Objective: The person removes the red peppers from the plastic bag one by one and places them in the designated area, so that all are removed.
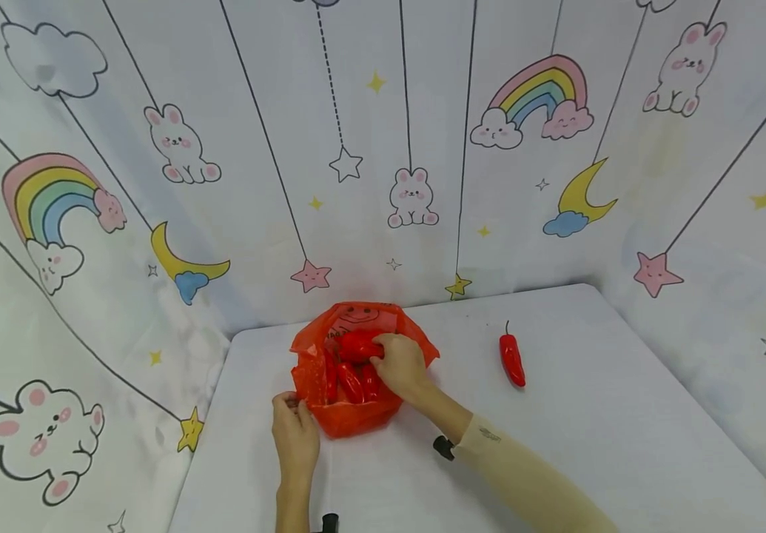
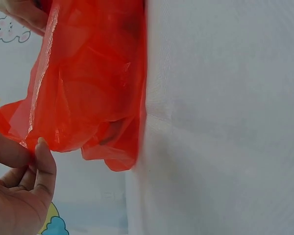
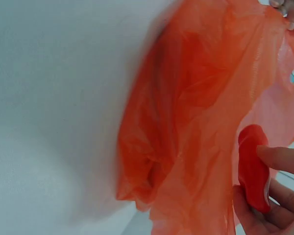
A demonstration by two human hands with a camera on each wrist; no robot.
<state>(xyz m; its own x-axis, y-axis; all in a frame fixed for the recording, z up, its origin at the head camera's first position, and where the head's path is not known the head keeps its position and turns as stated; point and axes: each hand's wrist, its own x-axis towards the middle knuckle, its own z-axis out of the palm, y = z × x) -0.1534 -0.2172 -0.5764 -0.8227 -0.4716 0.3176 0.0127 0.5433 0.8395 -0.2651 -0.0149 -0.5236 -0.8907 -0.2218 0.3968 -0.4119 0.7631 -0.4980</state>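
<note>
A red plastic bag stands open on the table with several red chili peppers inside. My left hand pinches the bag's edge at its near left side; in the left wrist view thumb and fingertips close on the thin plastic. My right hand reaches over the right rim and grips a glossy red chili pepper above the others in the bag's mouth. The right wrist view shows this pepper between thumb and fingers, beside the bag's wall.
One more red chili pepper with a dark stem lies on the white table to the right of the bag. A white curtain printed with rabbits, stars and rainbows hangs behind the table and along its sides.
</note>
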